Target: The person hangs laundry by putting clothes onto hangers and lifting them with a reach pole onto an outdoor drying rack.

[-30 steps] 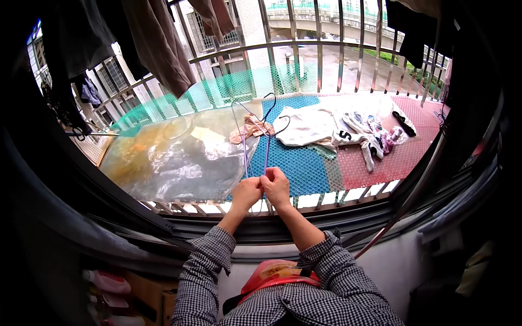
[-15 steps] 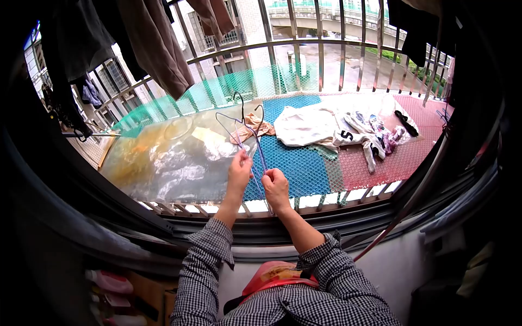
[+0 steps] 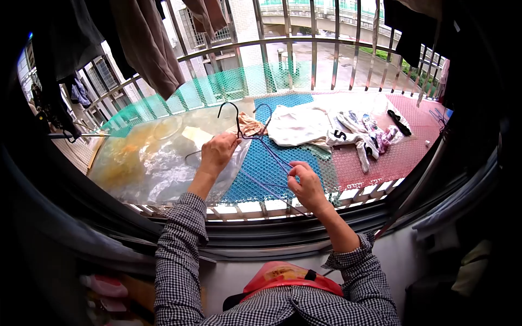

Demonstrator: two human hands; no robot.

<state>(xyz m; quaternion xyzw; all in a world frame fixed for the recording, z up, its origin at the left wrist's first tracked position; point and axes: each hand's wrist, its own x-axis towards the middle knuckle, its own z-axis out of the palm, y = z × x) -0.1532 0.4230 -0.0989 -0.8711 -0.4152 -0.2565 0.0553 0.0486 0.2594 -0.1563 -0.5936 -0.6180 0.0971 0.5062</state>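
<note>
My left hand point(image 3: 219, 153) is closed near the neck of a wire clothes hanger point(image 3: 274, 156) with a black hook. The fingers of my right hand point(image 3: 305, 185) are bent in around its purple-blue wire, lower and to the right. A second hook and more thin wire show about the hands; I cannot make out exactly how many hangers there are. Just beyond them lies a peach-coloured cloth point(image 3: 250, 125). Beside it rest a white garment point(image 3: 298, 126) and a white piece with dark print point(image 3: 354, 136).
A ledge carries blue mesh matting point(image 3: 255, 176), red mesh matting point(image 3: 356, 168) and a clear plastic sheet point(image 3: 163, 168). Metal bars point(image 3: 314, 49) stand behind. Trousers point(image 3: 149, 49) hang at upper left. A black strip-like item point(image 3: 399, 123) lies at right.
My hands have moved apart, the left up and leftward, the right to the right. The hanger wires have spread and tilted with them. The camera view has shifted slightly.
</note>
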